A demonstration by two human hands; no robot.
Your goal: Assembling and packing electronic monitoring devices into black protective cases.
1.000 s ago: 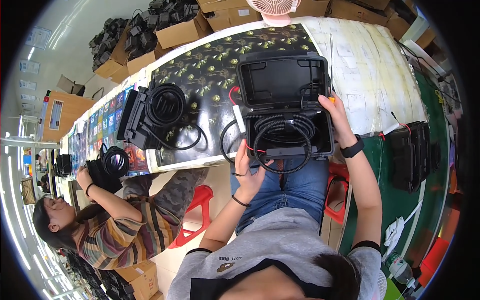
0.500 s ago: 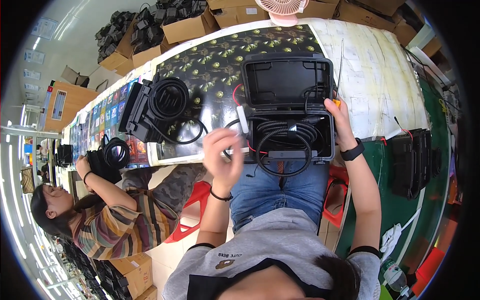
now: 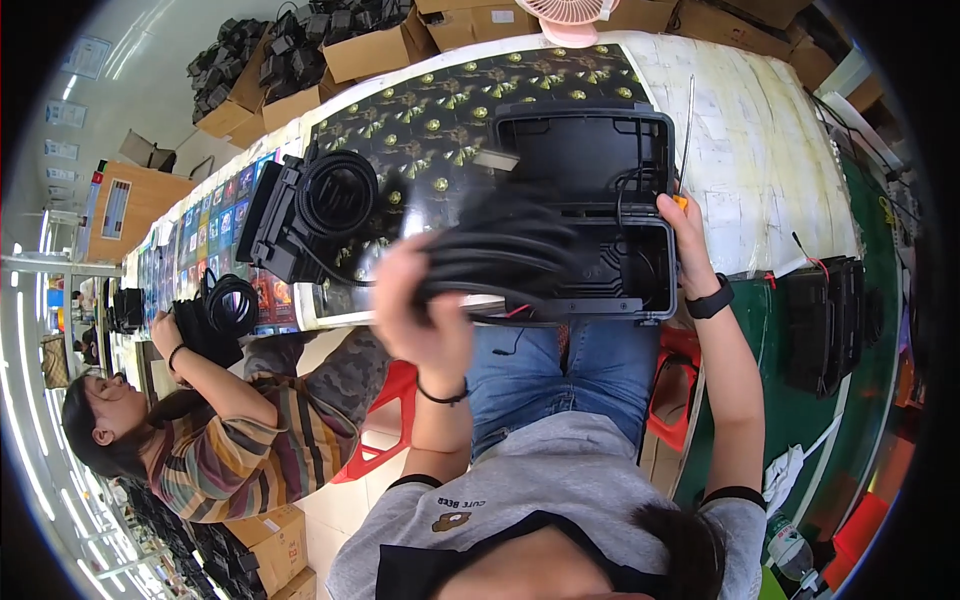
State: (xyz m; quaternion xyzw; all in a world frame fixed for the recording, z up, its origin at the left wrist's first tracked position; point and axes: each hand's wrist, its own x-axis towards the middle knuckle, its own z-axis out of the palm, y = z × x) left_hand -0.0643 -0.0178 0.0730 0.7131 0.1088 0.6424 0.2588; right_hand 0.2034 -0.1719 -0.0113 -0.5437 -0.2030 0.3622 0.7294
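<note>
In front of me a black plastic case [image 3: 667, 262] rests at the table edge over my lap. Its lid [image 3: 590, 155] is swung back, and a thin cable runs near the hinge. My left hand [image 3: 425, 315], blurred by motion, is closed round a coil of black cable [image 3: 510, 255] at the case's left part. A red wire shows below the coil. My right hand [image 3: 690, 245] grips the case's right side. At its fingertips is an orange piece [image 3: 681, 202] with a long thin rod rising from it; whether the hand also holds this I cannot tell.
Another black case with coiled cable [image 3: 290, 220] lies left on the table. A co-worker [image 3: 230, 430] sits further left, a hand at a similar case. A pink fan [image 3: 570, 22] and cardboard boxes [image 3: 375, 52] stand beyond. More black cases [image 3: 822, 325] lie on the green surface at right.
My left hand, empty before, now holds the cable coil, which has moved up and left from inside the case. The case has shifted slightly right with my right hand.
</note>
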